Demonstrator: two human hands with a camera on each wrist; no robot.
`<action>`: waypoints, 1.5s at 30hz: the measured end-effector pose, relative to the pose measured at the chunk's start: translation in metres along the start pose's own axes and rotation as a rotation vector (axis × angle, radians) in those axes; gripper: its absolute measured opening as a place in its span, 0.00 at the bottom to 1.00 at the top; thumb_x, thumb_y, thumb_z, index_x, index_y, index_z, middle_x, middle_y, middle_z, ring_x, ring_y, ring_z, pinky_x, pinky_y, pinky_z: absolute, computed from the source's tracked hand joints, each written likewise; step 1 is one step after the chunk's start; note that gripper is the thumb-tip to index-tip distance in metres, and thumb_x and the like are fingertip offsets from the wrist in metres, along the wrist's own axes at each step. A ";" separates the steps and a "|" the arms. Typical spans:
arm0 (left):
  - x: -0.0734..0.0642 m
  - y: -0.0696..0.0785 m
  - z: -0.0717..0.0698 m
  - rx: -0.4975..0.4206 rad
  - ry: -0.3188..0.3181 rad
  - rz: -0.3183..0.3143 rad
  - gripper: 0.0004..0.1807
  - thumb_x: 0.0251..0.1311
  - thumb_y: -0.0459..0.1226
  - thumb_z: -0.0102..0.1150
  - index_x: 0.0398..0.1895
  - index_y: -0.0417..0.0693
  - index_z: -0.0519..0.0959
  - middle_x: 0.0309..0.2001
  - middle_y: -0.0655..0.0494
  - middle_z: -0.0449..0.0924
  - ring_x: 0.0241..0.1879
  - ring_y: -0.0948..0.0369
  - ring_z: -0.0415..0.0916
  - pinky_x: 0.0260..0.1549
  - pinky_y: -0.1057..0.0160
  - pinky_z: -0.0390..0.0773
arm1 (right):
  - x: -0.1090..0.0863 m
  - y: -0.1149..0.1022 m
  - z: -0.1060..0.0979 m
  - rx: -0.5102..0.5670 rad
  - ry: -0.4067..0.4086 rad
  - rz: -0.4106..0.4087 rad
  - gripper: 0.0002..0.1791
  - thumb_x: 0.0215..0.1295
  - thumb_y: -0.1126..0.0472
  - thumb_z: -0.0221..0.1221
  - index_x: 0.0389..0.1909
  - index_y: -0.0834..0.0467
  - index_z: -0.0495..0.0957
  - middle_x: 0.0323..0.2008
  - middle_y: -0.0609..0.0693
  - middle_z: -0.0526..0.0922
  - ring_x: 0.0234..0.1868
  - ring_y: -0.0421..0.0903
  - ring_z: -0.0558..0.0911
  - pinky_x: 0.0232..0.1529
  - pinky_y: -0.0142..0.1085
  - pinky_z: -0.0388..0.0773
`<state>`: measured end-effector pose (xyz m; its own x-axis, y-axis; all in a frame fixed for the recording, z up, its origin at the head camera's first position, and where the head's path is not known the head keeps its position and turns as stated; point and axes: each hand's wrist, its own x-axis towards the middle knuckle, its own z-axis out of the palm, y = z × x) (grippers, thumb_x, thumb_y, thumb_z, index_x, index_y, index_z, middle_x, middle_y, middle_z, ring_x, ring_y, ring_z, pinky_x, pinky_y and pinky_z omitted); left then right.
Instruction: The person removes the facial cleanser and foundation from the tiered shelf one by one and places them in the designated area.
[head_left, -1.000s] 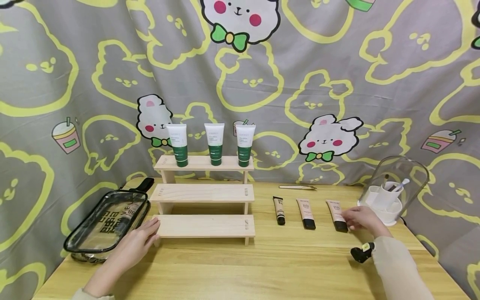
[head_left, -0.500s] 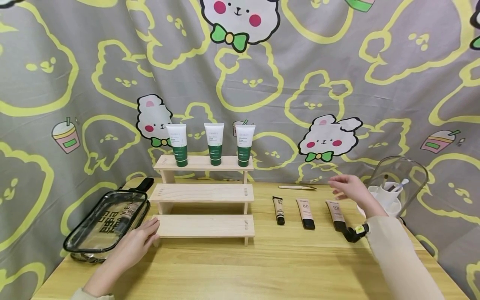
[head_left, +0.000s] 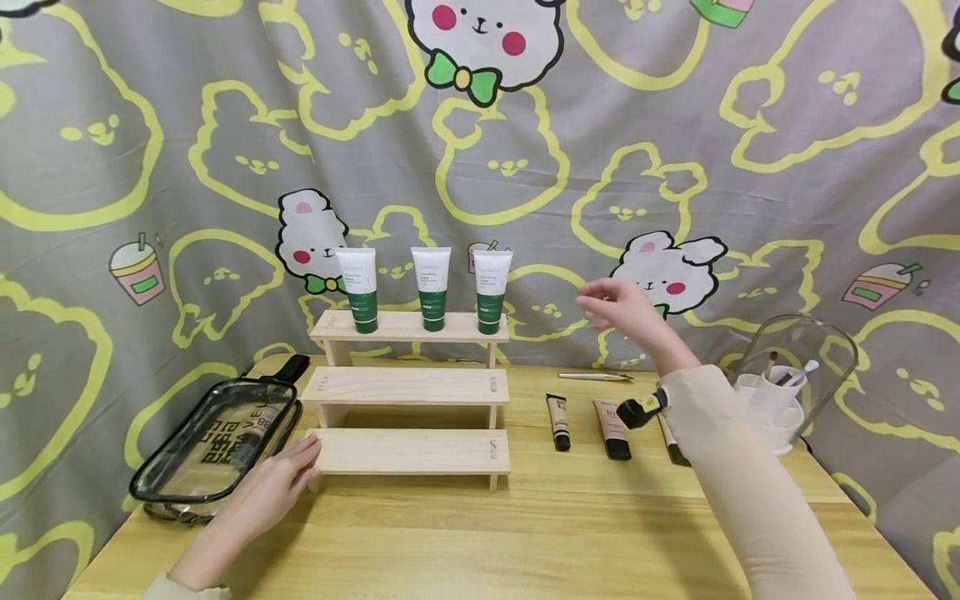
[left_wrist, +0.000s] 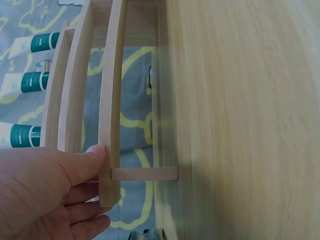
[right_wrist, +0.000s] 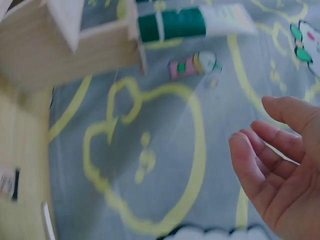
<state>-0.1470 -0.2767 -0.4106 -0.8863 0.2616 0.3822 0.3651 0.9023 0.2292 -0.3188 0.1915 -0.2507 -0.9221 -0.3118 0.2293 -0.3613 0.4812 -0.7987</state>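
Note:
My left hand [head_left: 270,492] holds the left end of the lowest board of a three-tier wooden display stand [head_left: 408,454]; in the left wrist view its thumb [left_wrist: 92,155] lies against the board's edge. On the top tier stand three white-and-green squeeze tubes [head_left: 431,292], upright on their caps. My right hand [head_left: 618,308] is in the air to the right of these tubes, holding nothing. In the right wrist view its fingers [right_wrist: 245,160] are loosely bent, apart from the nearest green-capped tube [right_wrist: 195,22].
On the table [head_left: 450,542] lie a small beige tube [head_left: 558,421], a pink BB cream tube [head_left: 613,433], another partly behind the sleeve, and a thin brush [head_left: 596,376]. A clear black-edged pouch [head_left: 217,442] is at left. A domed brush holder [head_left: 772,400] stands at right.
My right hand has left the rightmost pink tube and moved up and left toward the top tier, with nothing in it. The left hand stays on the stand.

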 end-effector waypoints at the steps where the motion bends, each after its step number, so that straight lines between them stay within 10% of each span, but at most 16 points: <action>1: 0.000 0.000 0.000 0.001 0.000 -0.002 0.21 0.54 0.30 0.62 0.50 0.26 0.75 0.53 0.33 0.71 0.52 0.42 0.71 0.43 0.46 0.74 | 0.004 -0.006 0.003 0.005 0.002 -0.012 0.23 0.65 0.54 0.57 0.53 0.66 0.73 0.42 0.59 0.76 0.38 0.49 0.78 0.35 0.40 0.81; 16: 0.001 0.000 0.001 0.008 0.001 0.009 0.21 0.53 0.29 0.62 0.49 0.26 0.75 0.53 0.33 0.71 0.52 0.42 0.70 0.42 0.46 0.74 | 0.053 -0.038 0.055 0.165 0.010 -0.037 0.23 0.64 0.59 0.57 0.56 0.67 0.70 0.48 0.60 0.75 0.50 0.59 0.74 0.37 0.41 0.80; 45: 0.000 -0.001 0.001 0.023 0.015 0.027 0.20 0.52 0.29 0.64 0.49 0.28 0.76 0.51 0.34 0.73 0.50 0.43 0.72 0.42 0.47 0.74 | 0.061 -0.037 0.089 0.378 0.057 -0.032 0.15 0.63 0.66 0.58 0.49 0.69 0.74 0.41 0.58 0.78 0.40 0.52 0.78 0.42 0.51 0.77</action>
<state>-0.1477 -0.2769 -0.4117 -0.8717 0.2809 0.4014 0.3819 0.9028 0.1977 -0.3499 0.0817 -0.2570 -0.9213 -0.2706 0.2793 -0.3230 0.1324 -0.9371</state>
